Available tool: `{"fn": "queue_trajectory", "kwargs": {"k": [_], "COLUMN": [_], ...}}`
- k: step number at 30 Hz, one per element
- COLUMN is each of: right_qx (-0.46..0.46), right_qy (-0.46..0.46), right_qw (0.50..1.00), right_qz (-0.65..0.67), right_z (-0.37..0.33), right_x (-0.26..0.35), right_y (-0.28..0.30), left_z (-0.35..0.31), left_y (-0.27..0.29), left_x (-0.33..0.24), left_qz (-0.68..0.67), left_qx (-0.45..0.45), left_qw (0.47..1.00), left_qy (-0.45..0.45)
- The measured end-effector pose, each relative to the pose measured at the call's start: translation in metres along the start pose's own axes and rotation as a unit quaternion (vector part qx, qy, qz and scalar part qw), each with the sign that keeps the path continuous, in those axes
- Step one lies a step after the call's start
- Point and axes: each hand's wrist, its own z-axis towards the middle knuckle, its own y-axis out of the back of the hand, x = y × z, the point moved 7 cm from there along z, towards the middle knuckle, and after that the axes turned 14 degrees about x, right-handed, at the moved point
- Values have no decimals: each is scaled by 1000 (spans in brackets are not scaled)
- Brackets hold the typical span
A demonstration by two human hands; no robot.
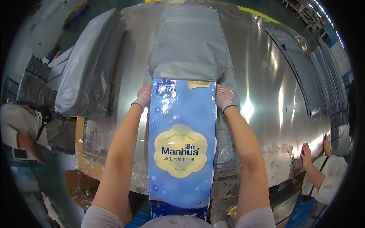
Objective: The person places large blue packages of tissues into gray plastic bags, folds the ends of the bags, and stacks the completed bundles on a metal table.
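Note:
A long blue pack of toilet tissue point(182, 114) lies lengthwise before me, its near end close to my body. Its far end is inside the mouth of a grey plastic bag point(186, 41) that stretches toward the back of the table. My left hand point(144, 95), in a pink-and-white striped glove, grips the pack's left side just below the bag's mouth. On the opposite side my right hand point(225, 97), gloved alike, grips the pack at the same height. The fingertips of both hands are partly hidden behind the pack and bag edges.
The metal-topped table point(258, 102) reflects bright light. A filled grey bag point(91, 64) rests at the left, and flat grey bags point(294, 68) lie at the right. One person point(23, 129) stands at the left; another person's hand point(305, 154) touches the right table edge.

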Motion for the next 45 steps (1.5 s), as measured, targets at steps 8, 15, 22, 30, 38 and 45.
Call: {"fn": "queue_trajectory", "kwargs": {"k": [8, 15, 22, 30, 38, 45], "right_qx": [156, 430, 424, 97, 187, 70], "right_qy": [89, 54, 95, 312, -131, -40], "right_qw": [981, 900, 896, 909, 831, 870], "right_qz": [67, -55, -94, -260, 508, 486], "right_z": [-209, -421, -442, -416, -464, -461], "right_x": [9, 10, 19, 118, -41, -23], "right_y": [-65, -175, -214, -182, -242, -199], "left_z": [-230, -436, -450, -431, -482, -477], "left_y": [-91, -210, -230, -170, -155, -72], "left_x": [-3, 13, 1, -60, 96, 127], "left_qz": [133, 147, 144, -6, -265, -86], "left_qx": [149, 327, 353, 58, 147, 29], "left_qw": [973, 929, 905, 930, 950, 995], "left_qy": [-115, -86, -189, -363, -75, 43]}}
